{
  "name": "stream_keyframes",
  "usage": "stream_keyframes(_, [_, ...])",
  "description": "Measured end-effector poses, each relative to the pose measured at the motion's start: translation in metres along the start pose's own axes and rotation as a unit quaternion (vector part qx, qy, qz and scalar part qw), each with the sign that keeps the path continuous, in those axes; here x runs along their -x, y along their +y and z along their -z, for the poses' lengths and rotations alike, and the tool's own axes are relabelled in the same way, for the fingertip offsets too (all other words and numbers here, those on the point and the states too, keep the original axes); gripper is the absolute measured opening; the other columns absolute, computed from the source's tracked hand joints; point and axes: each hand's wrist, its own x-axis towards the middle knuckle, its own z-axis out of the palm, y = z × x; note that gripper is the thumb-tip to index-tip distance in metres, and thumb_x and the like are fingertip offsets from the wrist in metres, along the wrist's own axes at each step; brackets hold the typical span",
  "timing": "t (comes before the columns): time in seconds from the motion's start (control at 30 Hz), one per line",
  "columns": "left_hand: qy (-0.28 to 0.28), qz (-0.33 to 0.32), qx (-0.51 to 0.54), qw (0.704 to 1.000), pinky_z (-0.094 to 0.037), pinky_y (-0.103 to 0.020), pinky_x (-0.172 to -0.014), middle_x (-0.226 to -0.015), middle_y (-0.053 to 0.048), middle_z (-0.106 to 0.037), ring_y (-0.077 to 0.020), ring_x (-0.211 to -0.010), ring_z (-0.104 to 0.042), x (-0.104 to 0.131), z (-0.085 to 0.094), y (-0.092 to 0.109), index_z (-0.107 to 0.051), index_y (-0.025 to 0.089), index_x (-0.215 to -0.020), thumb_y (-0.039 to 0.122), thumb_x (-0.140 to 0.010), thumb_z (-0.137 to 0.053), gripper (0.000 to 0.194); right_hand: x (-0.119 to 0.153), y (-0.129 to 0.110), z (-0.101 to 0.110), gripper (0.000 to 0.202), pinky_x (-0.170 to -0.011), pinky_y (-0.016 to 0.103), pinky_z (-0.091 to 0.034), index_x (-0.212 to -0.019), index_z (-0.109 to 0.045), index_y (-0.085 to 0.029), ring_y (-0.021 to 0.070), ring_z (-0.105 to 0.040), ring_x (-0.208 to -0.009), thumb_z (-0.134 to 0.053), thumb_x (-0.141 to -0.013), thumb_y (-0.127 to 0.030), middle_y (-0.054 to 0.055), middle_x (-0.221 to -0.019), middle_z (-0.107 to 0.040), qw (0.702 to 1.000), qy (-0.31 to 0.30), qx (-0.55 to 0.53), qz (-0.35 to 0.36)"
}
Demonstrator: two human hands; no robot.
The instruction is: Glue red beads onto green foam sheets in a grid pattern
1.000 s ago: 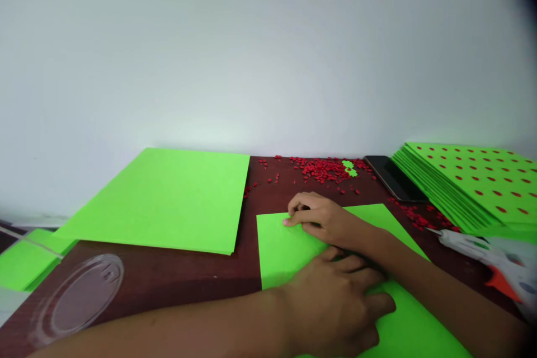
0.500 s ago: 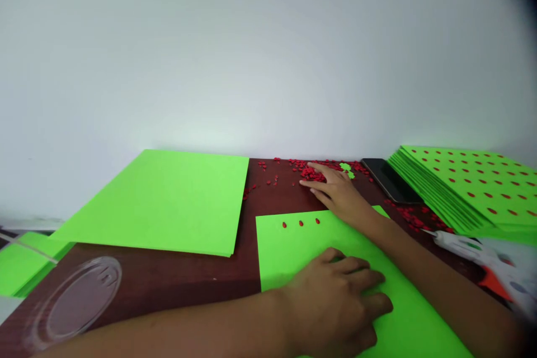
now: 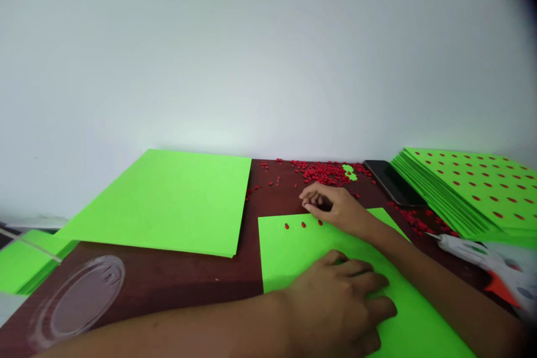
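Observation:
A bright green sheet (image 3: 419,324) lies before me, with three small red drop-shaped pieces (image 3: 304,225) in a row along its far edge. My left hand (image 3: 339,305) rests on this sheet, palm down, fingers loosely bent and apart. Just above the far edge, my right hand (image 3: 333,207) is closed, thumb and fingers drawn together; whatever they pinch is too small to make out. Behind it a pile of red pieces (image 3: 321,172) is spread over the dark red table (image 3: 188,274). Two small green cutouts (image 3: 349,172) lie at the pile's right.
Left stands a stack of plain green sheets (image 3: 168,207), with a clear round lid (image 3: 86,296) nearer me. On the right are a black phone (image 3: 394,184), a stack of green sheets with red pieces (image 3: 482,179) and a white glue gun (image 3: 470,251). The wall (image 3: 251,56) closes the back.
My right hand has drawn back from the red pile toward the sheet's far edge, and its spread fingers have closed. My left hand stays in place on the sheet.

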Motion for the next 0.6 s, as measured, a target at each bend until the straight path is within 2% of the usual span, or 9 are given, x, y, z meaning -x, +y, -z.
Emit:
stream_keyframes(0.07, [0.003, -0.002, 0.003, 1.000, -0.043, -0.039, -0.097, -0.137, -0.006, -0.065, -0.0230, -0.117, -0.062, 0.000, -0.001, 0.000, -0.068, 0.019, -0.118, 0.033, -0.100, -0.058, 0.025, 0.001, -0.006, -0.007, 0.015, -0.076, 0.030, -0.054, -0.110, -0.073, -0.024, 0.0162, -0.067, -0.082, -0.065, -0.097, -0.028, 0.003, -0.098, -0.076, 0.999, -0.025, -0.037, 0.001])
stream_keyframes(0.13, [0.003, -0.001, 0.005, 1.000, -0.043, -0.039, -0.098, -0.136, -0.007, -0.066, -0.0236, -0.116, -0.063, 0.000, -0.002, 0.000, -0.068, 0.019, -0.118, 0.032, -0.100, -0.057, 0.025, 0.001, -0.009, -0.013, 0.013, -0.079, 0.031, -0.054, -0.105, -0.077, -0.023, 0.0168, -0.068, -0.086, -0.067, -0.098, -0.029, 0.004, -0.099, -0.076, 0.998, -0.043, -0.049, 0.019])
stream_keyframes(0.23, [0.003, 0.000, 0.007, 1.000, -0.042, -0.039, -0.099, -0.134, -0.007, -0.067, -0.0246, -0.115, -0.063, 0.000, -0.003, 0.000, -0.068, 0.020, -0.118, 0.033, -0.100, -0.058, 0.025, 0.000, -0.008, -0.018, 0.013, -0.080, 0.031, -0.054, -0.100, -0.080, -0.023, 0.0170, -0.068, -0.087, -0.069, -0.098, -0.029, 0.005, -0.098, -0.074, 0.997, -0.040, -0.053, 0.035])
stream_keyframes(0.33, [-0.001, 0.001, 0.009, 1.000, -0.043, -0.039, -0.097, -0.134, -0.007, -0.067, -0.0245, -0.114, -0.063, -0.001, -0.002, 0.000, -0.068, 0.019, -0.119, 0.033, -0.099, -0.057, 0.026, 0.000, -0.008, -0.017, 0.014, -0.078, 0.031, -0.054, -0.102, -0.082, -0.024, 0.0166, -0.068, -0.085, -0.072, -0.096, -0.031, 0.005, -0.098, -0.072, 0.998, -0.040, -0.050, 0.021])
stream_keyframes(0.47, [-0.001, 0.001, 0.003, 1.000, -0.043, -0.040, -0.094, -0.130, -0.006, -0.067, -0.0240, -0.112, -0.062, -0.001, -0.001, 0.000, -0.068, 0.019, -0.119, 0.033, -0.098, -0.059, 0.026, 0.002, -0.015, -0.012, 0.016, -0.085, 0.033, -0.054, -0.108, -0.082, -0.024, 0.0182, -0.068, -0.093, -0.072, -0.096, -0.029, 0.006, -0.103, -0.071, 0.998, -0.056, -0.034, 0.018])
stream_keyframes(0.6, [0.020, -0.007, -0.008, 1.000, -0.043, -0.039, -0.083, -0.110, -0.005, -0.069, -0.0233, -0.099, -0.063, -0.001, -0.005, 0.001, -0.067, 0.018, -0.107, 0.032, -0.099, -0.058, 0.019, 0.003, -0.018, -0.016, 0.013, -0.080, 0.032, -0.054, -0.102, -0.082, -0.024, 0.0176, -0.068, -0.087, -0.073, -0.092, -0.023, 0.006, -0.099, -0.071, 0.999, -0.027, -0.010, 0.014])
